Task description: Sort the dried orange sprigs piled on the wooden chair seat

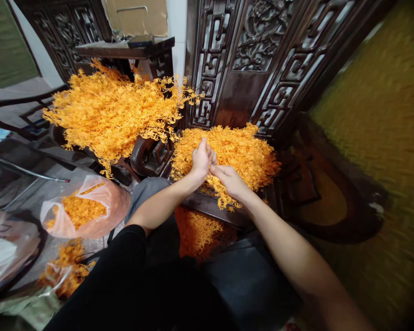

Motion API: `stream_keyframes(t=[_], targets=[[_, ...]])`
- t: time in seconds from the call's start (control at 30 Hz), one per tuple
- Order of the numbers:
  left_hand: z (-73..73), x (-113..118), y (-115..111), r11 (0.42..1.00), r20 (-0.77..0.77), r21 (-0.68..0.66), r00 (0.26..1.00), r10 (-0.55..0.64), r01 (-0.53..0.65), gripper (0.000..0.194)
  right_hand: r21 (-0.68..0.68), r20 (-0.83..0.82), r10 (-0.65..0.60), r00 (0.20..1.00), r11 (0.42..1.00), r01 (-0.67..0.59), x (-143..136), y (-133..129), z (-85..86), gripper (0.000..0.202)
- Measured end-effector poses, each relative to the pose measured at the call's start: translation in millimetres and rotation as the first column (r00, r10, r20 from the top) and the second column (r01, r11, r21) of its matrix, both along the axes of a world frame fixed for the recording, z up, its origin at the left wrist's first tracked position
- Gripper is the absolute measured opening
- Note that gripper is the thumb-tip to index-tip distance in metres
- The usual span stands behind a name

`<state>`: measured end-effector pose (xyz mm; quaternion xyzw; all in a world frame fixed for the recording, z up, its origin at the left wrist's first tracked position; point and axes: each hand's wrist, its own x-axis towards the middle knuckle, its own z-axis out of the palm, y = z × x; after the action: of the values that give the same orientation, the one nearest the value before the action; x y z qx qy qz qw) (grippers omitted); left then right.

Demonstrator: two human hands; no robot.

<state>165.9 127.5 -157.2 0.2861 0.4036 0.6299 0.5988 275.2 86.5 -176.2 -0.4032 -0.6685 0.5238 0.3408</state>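
A broad heap of small orange artificial sprigs (243, 147) lies on a dark wooden seat (210, 202) before me. Over its near left part, my left hand (203, 158) is closed, its thumb pointing up. My right hand (227, 179) meets it just to the right, thumb and fingers pinched together. An orange sprig (222, 193) hangs down from between the two hands past the seat's front edge. The fingertips partly hide where it is gripped.
A larger orange bunch (117, 115) spreads over the left armrest. A pink plastic bag (115, 207) with orange pieces stands on the floor at left, near loose orange sprigs (69, 266). Behind are a small dark table (124, 49) and carved wooden panels (243, 87).
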Motion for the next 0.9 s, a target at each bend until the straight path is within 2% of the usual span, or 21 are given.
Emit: stream_keyframes(t=[0.1,0.2,0.23,0.27,0.3,0.33,0.37,0.4,0.43,0.5,0.53,0.57,0.63,0.77,0.83,0.9], targets=[[-3.9,-3,4,0.994,-0.052,0.064,0.995,-0.086,0.089,0.066,0.022,-0.016,-0.054,0.998,0.998,0.054,3,-1,1.9,0.052],[-8.0,-14,7,0.952,-0.174,0.100,0.948,-0.268,0.288,0.066,-0.072,-0.098,-0.175,0.980,0.983,0.168,16,4,7.3,0.046],[-9.0,-19,7,0.950,-0.234,0.104,0.935,-0.265,0.296,0.066,-0.119,-0.136,-0.221,0.966,0.971,0.205,23,7,10.3,0.046],[-9.7,-23,6,0.959,-0.311,0.131,0.929,-0.200,0.250,0.063,-0.174,-0.176,-0.248,0.953,0.960,0.218,30,11,14.0,0.046],[-9.9,-28,4,0.968,-0.400,0.196,0.914,-0.070,0.160,0.057,-0.234,-0.219,-0.251,0.943,0.952,0.199,37,15,18.0,0.047],[-9.5,-32,1,0.947,-0.489,0.314,0.867,0.096,0.073,0.049,-0.294,-0.260,-0.229,0.938,0.944,0.149,43,18,22.2,0.047],[-8.3,-35,-3,0.883,-0.565,0.464,0.790,0.238,0.066,0.040,-0.349,-0.298,-0.183,0.937,0.934,0.071,48,21,26.3,0.047],[-6.5,-38,-7,0.783,-0.625,0.602,0.703,0.339,0.158,0.031,-0.394,-0.328,-0.124,0.936,0.919,-0.016,52,23,29.7,0.047],[-4.1,-40,-10,0.652,-0.673,0.685,0.623,0.398,0.324,0.023,-0.427,-0.350,-0.067,0.934,0.899,-0.095,54,24,32.4,0.045],[1.2,-42,-16,0.403,-0.725,0.684,0.505,0.468,0.608,0.020,-0.465,-0.359,0.023,0.933,0.863,-0.200,54,21,35.0,0.041],[3.5,-42,-17,0.326,-0.733,0.655,0.467,0.495,0.682,0.026,-0.474,-0.358,0.056,0.932,0.850,-0.232,53,19,35.2,0.039],[5.3,-42,-18,0.289,-0.734,0.633,0.439,0.518,0.718,0.031,-0.476,-0.361,0.081,0.929,0.841,-0.258,52,15,34.9,0.038],[7.4,-42,-19,0.286,-0.743,0.599,0.385,0.548,0.748,0.036,-0.471,-0.383,0.133,0.914,0.823,-0.317,53,8,34.4,0.037],[11.4,-45,-27,0.365,-0.813,0.475,0.242,0.529,0.800,0.047,-0.453,-0.328,0.262,0.907,0.799,-0.395,64,0,39.4,0.035],[15.2,-46,-33,0.389,-0.839,0.425,0.194,0.509,0.817,0.047,-0.421,-0.214,0.316,0.925,0.824,-0.379,71,0,44.5,0.039],[18.7,-46,-39,0.398,-0.859,0.374,0.151,0.489,0.838,0.044,-0.320,-0.054,0.364,0.930,0.876,-0.362,77,3,49.0,0.044]])
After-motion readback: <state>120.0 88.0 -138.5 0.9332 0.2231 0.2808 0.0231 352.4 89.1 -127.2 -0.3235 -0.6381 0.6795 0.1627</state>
